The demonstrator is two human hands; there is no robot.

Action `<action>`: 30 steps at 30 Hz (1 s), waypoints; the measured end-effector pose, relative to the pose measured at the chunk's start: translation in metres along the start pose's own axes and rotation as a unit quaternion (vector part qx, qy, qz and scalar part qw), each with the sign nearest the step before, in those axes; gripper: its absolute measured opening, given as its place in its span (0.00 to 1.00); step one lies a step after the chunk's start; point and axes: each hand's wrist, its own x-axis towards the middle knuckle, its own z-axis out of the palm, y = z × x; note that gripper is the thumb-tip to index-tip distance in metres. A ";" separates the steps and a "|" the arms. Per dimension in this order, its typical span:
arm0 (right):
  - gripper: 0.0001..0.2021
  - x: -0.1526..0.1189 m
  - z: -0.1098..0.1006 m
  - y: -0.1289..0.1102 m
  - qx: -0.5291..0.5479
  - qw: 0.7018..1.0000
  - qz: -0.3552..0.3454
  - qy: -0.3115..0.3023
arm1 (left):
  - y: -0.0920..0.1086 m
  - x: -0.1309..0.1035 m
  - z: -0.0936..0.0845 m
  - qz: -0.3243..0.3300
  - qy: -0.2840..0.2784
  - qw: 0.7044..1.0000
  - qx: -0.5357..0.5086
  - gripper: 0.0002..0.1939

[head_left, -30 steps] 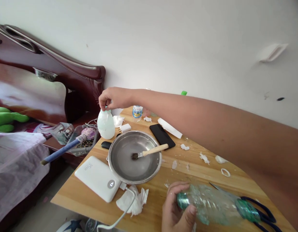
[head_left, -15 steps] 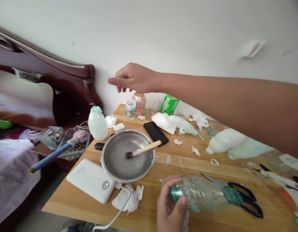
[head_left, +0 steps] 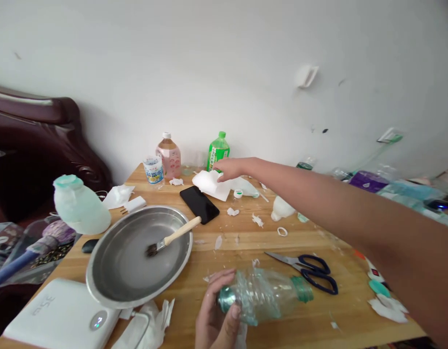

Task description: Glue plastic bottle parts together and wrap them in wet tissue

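My left hand (head_left: 218, 310) is wrapped around the base of a clear plastic bottle (head_left: 269, 293) lying on its side, its green-tinted open neck facing right. My right hand (head_left: 231, 168) reaches across to the back of the table, fingers curled down onto a white tissue (head_left: 207, 182) in front of a green-labelled bottle (head_left: 218, 151). Its fingertips are partly hidden there. Scissors (head_left: 300, 264) with dark blue handles lie just beyond the clear bottle's neck. On the left, a brush (head_left: 180, 231) with a wooden handle rests in a metal basin (head_left: 136, 261) of cloudy liquid.
A black phone (head_left: 199, 203) lies behind the basin, and a white power bank (head_left: 60, 315) sits at front left. A tissue-covered bottle (head_left: 80, 206) stands left of the basin. A pink drink bottle (head_left: 168, 157) and a cup (head_left: 153, 169) are at the back. Paper scraps are scattered about.
My right hand has come down from the air above the table's back left to the white tissue. My view has turned right. My left hand keeps its hold on the clear bottle.
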 end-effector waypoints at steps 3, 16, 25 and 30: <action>0.18 0.018 0.012 -0.001 0.002 0.999 -0.003 -0.037 | 0.002 -0.001 -0.001 0.000 0.004 1.000 0.010 0.19; 0.19 0.046 0.026 0.017 0.020 0.997 0.002 -0.077 | 0.001 -0.002 0.004 0.009 0.009 1.000 0.025 0.19; 0.19 0.044 0.021 0.024 0.013 0.996 0.005 -0.086 | 0.007 -0.001 0.004 -0.010 0.017 0.999 0.027 0.20; 0.18 0.027 0.009 0.034 0.015 0.997 -0.001 -0.075 | 0.010 0.000 0.005 -0.013 0.016 0.998 0.056 0.21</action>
